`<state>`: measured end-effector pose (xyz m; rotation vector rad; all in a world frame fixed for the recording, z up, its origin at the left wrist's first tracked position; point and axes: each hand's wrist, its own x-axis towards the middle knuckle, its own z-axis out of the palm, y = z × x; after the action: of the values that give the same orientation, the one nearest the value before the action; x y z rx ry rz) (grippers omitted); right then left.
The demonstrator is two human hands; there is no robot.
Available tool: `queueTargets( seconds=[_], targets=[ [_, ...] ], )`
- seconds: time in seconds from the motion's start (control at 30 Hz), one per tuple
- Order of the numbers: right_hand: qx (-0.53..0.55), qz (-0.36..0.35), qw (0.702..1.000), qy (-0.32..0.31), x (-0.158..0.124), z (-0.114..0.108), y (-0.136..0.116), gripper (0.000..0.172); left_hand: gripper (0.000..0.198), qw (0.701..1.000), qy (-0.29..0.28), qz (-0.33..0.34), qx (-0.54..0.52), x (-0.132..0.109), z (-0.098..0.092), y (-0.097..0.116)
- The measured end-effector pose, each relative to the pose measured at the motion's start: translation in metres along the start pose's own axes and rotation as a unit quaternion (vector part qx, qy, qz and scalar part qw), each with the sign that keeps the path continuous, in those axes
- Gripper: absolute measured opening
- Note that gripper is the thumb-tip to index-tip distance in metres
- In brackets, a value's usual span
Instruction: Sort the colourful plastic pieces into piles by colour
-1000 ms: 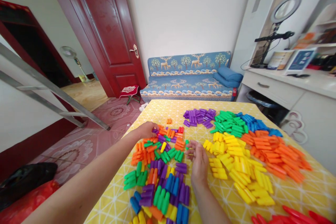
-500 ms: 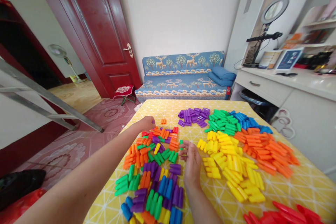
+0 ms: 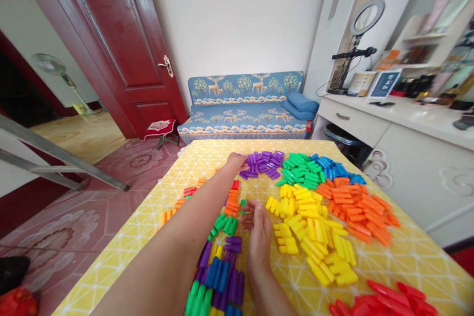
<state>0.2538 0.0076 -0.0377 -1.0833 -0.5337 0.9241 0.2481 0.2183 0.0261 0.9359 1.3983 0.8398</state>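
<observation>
My left hand [image 3: 237, 161] reaches across to the left edge of a pile of purple plastic pieces [image 3: 263, 162]. Its fingers look pinched on a purple piece, partly hidden by the hand. My right hand [image 3: 258, 224] rests at the middle of the table, fingers loosely curled and apart. A small green piece [image 3: 243, 202] is right by its fingertips. To its left lie mixed pieces, among them green [image 3: 230, 226], orange [image 3: 232, 205] and blue ones [image 3: 217, 275]. My left forearm covers part of this mixed group.
Sorted by colour on the yellow tablecloth [image 3: 289, 289] are piles of green [image 3: 301, 169], blue [image 3: 333, 169], orange [image 3: 361, 207], yellow [image 3: 314, 227] and red pieces [image 3: 385, 301]. Beyond the table stands a blue sofa [image 3: 244, 113]; a white desk [image 3: 418, 113] is at right.
My left hand has moved right, from the far end of the mixed pieces to the purple pile. The right hand stays in place while the view has turned slightly right.
</observation>
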Motion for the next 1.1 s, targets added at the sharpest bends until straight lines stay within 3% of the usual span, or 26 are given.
queueTargets(
  seconds=[0.27,0.43,0.57,0.87,0.97,1.03,1.1],
  targets=[
    [-0.004,0.006,1.0,-0.002,0.0,0.0,0.0,0.051,0.037,0.997,-0.06,0.019,0.055,-0.011,0.001,0.003],
    [-0.004,0.004,1.0,-0.003,0.001,-0.001,0.001,0.053,0.043,0.993,-0.059,0.067,0.08,-0.021,-0.015,0.003],
    [-0.002,-0.004,1.0,-0.005,0.001,-0.002,0.003,0.051,0.045,0.985,-0.046,0.111,0.125,-0.032,-0.053,0.005],
    [-0.015,-0.019,1.0,-0.019,0.001,-0.003,0.008,0.052,0.02,0.935,-0.003,0.171,0.312,-0.054,-0.176,-0.018],
    [-0.015,-0.019,1.0,-0.018,0.001,-0.003,0.008,0.051,0.015,0.913,-0.026,0.192,0.359,-0.067,-0.197,-0.031],
    [-0.014,-0.015,1.0,-0.017,0.001,-0.002,0.007,0.052,0.014,0.9,-0.05,0.202,0.382,-0.077,-0.202,-0.04],
    [-0.016,-0.01,1.0,-0.014,0.001,-0.002,0.006,0.053,0.017,0.869,-0.064,0.224,0.436,-0.084,-0.2,-0.048]
  ],
)
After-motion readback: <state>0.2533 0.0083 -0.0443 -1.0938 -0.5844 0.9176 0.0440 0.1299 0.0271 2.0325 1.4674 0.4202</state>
